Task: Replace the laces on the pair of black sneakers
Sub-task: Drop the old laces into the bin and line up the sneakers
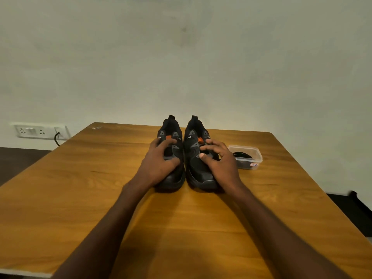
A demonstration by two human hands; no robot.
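Two black sneakers with grey panels and orange tongue tabs stand side by side on the wooden table [80,178], toes toward me. My left hand [159,162] grips the left sneaker [175,178] over its middle, fingers curled round the lace area. My right hand [219,160] grips the right sneaker [195,170] the same way, thumb on its inner side. A clear plastic box [255,156] to the right of the shoes holds a coil of black laces [242,155].
The table's far edge meets a pale wall. A white socket panel [38,130] with a black cable plugged in sits on the wall at the left. A dark floor shows past both side edges of the table.
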